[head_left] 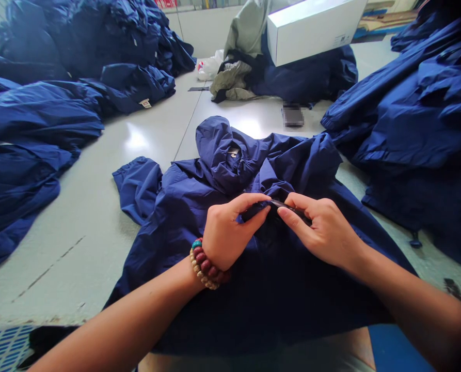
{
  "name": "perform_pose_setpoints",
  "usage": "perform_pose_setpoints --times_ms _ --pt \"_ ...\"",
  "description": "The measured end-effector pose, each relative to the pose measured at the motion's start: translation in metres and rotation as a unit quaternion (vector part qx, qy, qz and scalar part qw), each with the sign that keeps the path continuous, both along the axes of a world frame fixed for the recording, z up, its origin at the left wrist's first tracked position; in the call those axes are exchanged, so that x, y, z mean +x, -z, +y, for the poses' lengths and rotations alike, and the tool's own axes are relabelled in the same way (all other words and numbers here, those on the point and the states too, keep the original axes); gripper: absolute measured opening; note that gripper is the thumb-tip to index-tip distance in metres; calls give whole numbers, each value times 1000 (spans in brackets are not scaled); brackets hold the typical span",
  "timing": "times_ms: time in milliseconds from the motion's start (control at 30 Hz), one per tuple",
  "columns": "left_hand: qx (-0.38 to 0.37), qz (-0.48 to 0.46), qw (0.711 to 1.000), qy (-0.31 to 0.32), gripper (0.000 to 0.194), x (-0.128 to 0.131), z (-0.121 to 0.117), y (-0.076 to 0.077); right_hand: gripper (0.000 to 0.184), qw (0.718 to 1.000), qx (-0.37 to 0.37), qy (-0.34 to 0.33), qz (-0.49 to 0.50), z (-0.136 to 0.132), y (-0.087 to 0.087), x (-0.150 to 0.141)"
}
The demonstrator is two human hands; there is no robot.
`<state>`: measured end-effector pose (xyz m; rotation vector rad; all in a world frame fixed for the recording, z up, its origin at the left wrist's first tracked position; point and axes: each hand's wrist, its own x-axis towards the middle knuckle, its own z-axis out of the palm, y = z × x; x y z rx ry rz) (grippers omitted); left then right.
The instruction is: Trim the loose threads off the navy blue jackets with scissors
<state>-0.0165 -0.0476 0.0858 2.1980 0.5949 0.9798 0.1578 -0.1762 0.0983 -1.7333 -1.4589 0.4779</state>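
Note:
A navy blue hooded jacket (199, 206) lies spread on the table in front of me, its hood at the far side and its hem toward me. Over its front, the thumb and finger of my left hand (234, 227) pinch a small fold of the jacket. Opposite it, my right hand (319, 227) is closed around small black thread snips (288, 207), whose shiny tip meets the pinched fabric. Fingers cover most of the snips. A bead bracelet (205, 263) circles my left wrist.
Piles of navy garments lie on the left (32, 134) and right (419, 119) of the pale table (94, 217). At the back, a white box (311, 31) rests on dark and grey cloth, beside a clear plastic bag (210, 66). A blurred dark item (293, 115) lies beyond the hood.

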Motion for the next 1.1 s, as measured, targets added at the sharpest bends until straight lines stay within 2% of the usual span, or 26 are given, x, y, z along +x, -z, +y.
perform_pose_setpoints --times_ms 467,667,800,933,1100 --pt "2 -1 1000 -1 13 1 -1 -1 38 1000 1 3 0 1 -1 -1" --pt "-25 1 1000 7 12 1 0 -3 40 1000 18 19 13 1 -1 -1" --pt "-85 -8 996 28 13 1 1 -5 41 994 41 59 88 1 5 4" --pt "-121 -16 992 38 14 1 1 -6 37 981 78 65 165 2 10 5" --pt "-117 -3 992 48 19 1 2 -3 32 989 103 72 81 6 8 -5"
